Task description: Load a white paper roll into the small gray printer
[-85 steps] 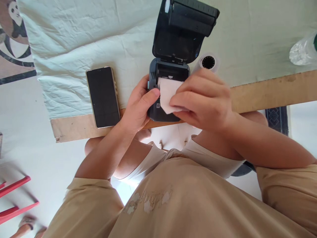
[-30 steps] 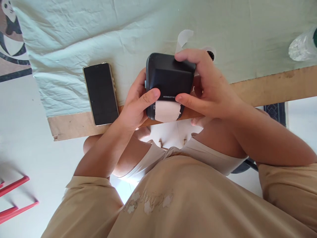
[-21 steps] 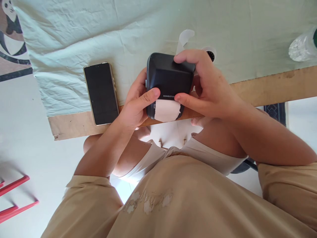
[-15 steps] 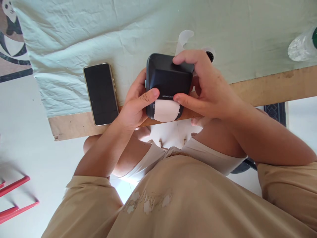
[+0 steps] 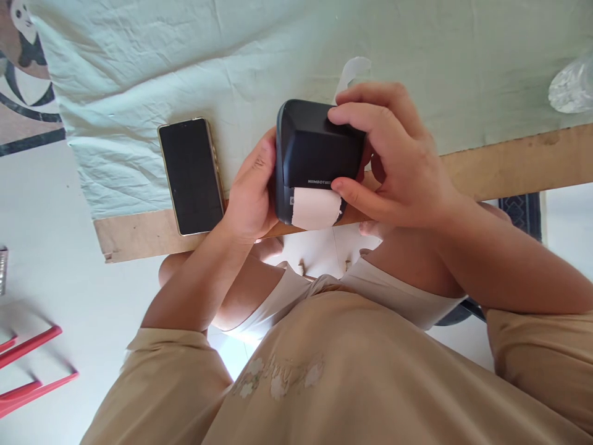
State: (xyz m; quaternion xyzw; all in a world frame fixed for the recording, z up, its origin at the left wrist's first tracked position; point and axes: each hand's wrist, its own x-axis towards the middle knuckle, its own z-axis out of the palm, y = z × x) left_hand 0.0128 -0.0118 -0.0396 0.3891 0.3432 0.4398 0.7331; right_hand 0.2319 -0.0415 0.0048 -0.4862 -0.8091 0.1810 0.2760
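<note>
A black label printer [image 5: 319,145] with NIIMBOT lettering is held above the table's front edge. White paper [image 5: 316,207] sticks out of its near end. My left hand [image 5: 254,188] grips the printer's left side, the thumb lying along that side. My right hand [image 5: 401,157] holds the right side, with a fingertip on the top face and the thumb by the lettering; its other fingers are partly hidden. Behind the printer, a curled white paper strip [image 5: 351,73] lies on the green cloth.
A phone [image 5: 192,176] with a dark screen lies left of my hands on the green cloth [image 5: 139,55]. A clear plastic bottle [image 5: 571,86] is at the far right. Red metal legs [image 5: 37,343] stand on the floor at lower left.
My left thumb has moved from the printer's top to its left side. My right hand has shifted slightly, with another finger raised over the far side, and now covers the small roll behind it.
</note>
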